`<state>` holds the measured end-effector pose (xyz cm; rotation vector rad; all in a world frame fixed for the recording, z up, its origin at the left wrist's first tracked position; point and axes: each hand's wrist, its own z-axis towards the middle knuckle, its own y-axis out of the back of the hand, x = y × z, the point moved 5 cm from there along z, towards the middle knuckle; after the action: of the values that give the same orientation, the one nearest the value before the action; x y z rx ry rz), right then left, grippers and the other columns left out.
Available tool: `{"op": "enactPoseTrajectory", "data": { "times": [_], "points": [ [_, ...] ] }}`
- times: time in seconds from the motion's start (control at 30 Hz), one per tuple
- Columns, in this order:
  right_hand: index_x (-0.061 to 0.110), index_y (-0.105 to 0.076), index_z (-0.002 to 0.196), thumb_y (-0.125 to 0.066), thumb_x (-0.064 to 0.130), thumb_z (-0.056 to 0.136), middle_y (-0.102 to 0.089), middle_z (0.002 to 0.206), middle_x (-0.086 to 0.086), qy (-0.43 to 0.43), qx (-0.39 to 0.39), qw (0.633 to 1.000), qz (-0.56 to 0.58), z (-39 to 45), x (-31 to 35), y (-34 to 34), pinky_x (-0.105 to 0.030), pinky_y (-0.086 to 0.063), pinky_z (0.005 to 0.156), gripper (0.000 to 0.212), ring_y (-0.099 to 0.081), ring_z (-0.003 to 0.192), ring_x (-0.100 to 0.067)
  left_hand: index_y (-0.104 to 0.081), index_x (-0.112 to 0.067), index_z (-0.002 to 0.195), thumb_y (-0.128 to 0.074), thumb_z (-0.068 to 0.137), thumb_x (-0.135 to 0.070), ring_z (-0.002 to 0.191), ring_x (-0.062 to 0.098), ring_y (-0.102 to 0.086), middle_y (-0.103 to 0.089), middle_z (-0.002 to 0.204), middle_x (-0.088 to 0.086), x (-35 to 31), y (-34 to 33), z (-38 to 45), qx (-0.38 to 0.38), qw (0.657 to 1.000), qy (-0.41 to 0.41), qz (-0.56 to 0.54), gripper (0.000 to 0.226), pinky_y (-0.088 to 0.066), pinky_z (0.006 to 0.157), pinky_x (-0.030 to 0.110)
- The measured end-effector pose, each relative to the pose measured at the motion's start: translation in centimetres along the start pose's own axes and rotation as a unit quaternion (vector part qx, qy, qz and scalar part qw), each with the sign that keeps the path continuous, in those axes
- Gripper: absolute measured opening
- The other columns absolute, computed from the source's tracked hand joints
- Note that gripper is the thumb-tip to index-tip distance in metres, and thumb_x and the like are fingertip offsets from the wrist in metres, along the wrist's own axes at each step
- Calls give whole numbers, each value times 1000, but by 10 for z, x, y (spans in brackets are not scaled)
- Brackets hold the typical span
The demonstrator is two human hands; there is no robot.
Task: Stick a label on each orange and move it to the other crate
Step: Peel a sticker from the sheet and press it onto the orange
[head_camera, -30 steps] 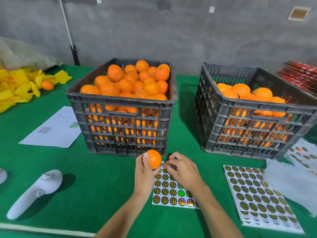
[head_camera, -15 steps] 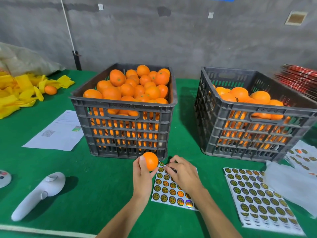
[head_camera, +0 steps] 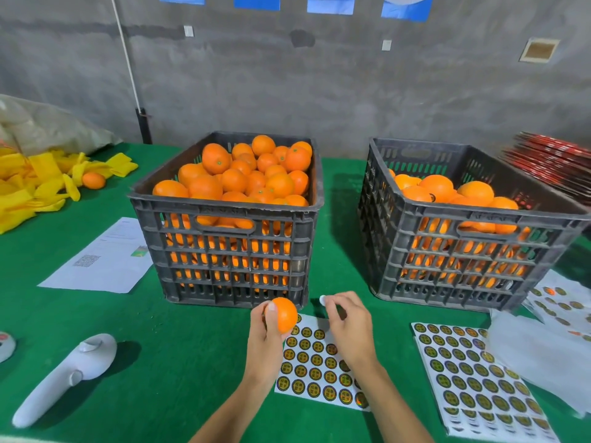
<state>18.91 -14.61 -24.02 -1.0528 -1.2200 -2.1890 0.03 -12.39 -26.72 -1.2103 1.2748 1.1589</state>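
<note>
Green felt covers the table [head_camera: 198, 362]. Left hand [head_camera: 263, 337] grips one orange [head_camera: 282, 314], thumb on its near-left face, fingers curled behind; the fruit is held off the table, just in front of the full crate [head_camera: 224, 251] at 12 o'clock. Right hand [head_camera: 348, 327] sits at 3 o'clock of the orange, apart from it, thumb and forefinger pinching a small round label [head_camera: 323, 300] whose pale back faces the camera; the other fingers are curled. Both hands hover over a label sheet [head_camera: 316, 375] lying flat on the table, several of its top spots bare. Second crate [head_camera: 454, 251] stands at 2 o'clock, well apart from the first, partly filled with oranges; one of them shows a dark label. Second sheet [head_camera: 473, 385] lies at 4 o'clock, in front of that crate, with loose white backing paper [head_camera: 543, 350] at its right edge. White handheld device [head_camera: 64, 378] lies at 9 o'clock, tilted, near the table's front edge. Printed paper [head_camera: 102, 260] lies flat at 10 o'clock, left of the full crate. Yellow wrappers [head_camera: 32, 183] are heaped at the far left with a stray orange [head_camera: 93, 180] among them. Red stack [head_camera: 553, 164] at far right, contents cannot be told.
</note>
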Motion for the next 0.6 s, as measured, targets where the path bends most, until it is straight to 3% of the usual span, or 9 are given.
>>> {"op": "enactPoseTrajectory", "data": {
  "times": [0.1,0.17,0.3,0.43,0.5,0.57,0.6],
  "points": [
    [23,-77,103,-65,28,100,-58,103,19,148,-63,985,-66,-10,39,15,-23,-52,74,14,-60,86,-2,-50,-34,136,-34,95,-68,107,12,-66,-59,124,-9,-22,-8,-5,7,999,-32,22,56,-56,95,39],
    [21,-77,105,-66,25,100,-61,106,15,219,-85,968,-90,-15,61,21,-24,-52,80,13,-60,93,-3,-55,-35,131,-37,102,-59,105,10,-67,-62,123,-6,-40,-19,-6,14,999,-45,-11,41,-58,94,39],
    [17,-75,115,-57,27,104,-66,119,12,249,-116,961,-38,-11,83,57,-33,-53,93,23,-60,111,-4,-64,-33,115,-45,107,-41,95,5,-72,-66,115,-3,-84,-43,-5,53,991,-45,-112,22,-60,73,25],
    [13,-60,141,-50,44,106,-58,143,5,286,-115,945,-106,-1,104,97,-29,-47,109,48,-54,131,-7,-65,-33,111,-45,105,-47,98,19,-72,-68,111,2,-138,-74,1,78,987,-65,-121,25,-61,83,39],
    [7,-57,142,-57,49,100,-59,144,-3,296,-141,930,-165,10,111,116,-25,-46,109,60,-57,130,-14,-64,-31,111,-44,106,-48,99,20,-69,-65,110,3,-167,-94,5,82,989,-93,-76,26,-61,82,37],
    [0,-61,136,-63,51,94,-64,138,-10,298,-186,915,-199,24,115,136,-30,-53,103,66,-64,124,-21,-63,-26,113,-44,107,-46,96,16,-69,-64,109,3,-192,-115,7,106,986,-112,-61,29,-60,69,24],
    [-2,-62,133,-65,51,93,-66,134,-12,300,-208,907,-208,30,116,146,-33,-56,98,67,-67,120,-23,-63,-26,113,-43,107,-48,96,15,-69,-65,108,3,-203,-125,8,118,984,-123,-48,31,-61,72,25]
  ]
}}
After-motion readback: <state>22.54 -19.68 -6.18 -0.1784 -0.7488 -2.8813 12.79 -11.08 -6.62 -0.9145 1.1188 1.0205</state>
